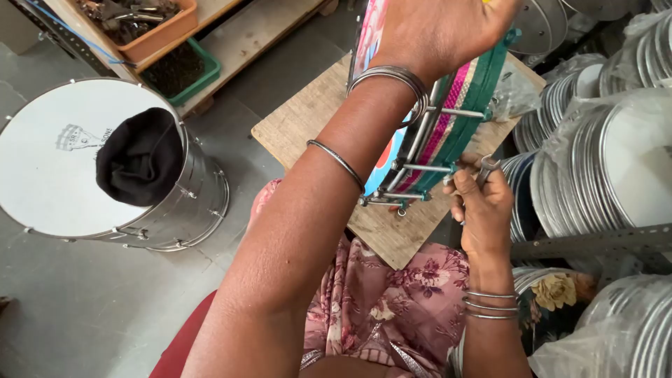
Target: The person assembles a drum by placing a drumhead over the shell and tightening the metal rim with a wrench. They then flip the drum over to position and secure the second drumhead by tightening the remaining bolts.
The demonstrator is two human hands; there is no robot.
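Fingers (470, 183) of our right hand (483, 210) are curled narrow around a small metal wrench (486, 168), its head set against a tension rod (428, 169) on the drum's side. Our left hand (437, 28), at twelve o'clock, presses down over the upper rim of the small drum (448, 126); its fingers wrap out of sight, so we cannot tell how tightly they close. We judge that this hold keeps the drum standing on edge, so the rods face the wrench.

This drum, banded in green, pink and gold, rests on a square wooden tabletop (308, 119) at the centre of our view, its lower edge touching the boards at about six o'clock of the drum.

At nine o'clock a large steel drum (189, 203) with a white head stands on the floor, a black cloth (140, 157) draped over it. At eleven o'clock an orange tray (164, 31) of metal parts sits beside a green tray (199, 73). At three o'clock, stacked metal hoops (602, 168) in plastic wrap crowd close to our right elbow, leaving little room to swing the wrench.
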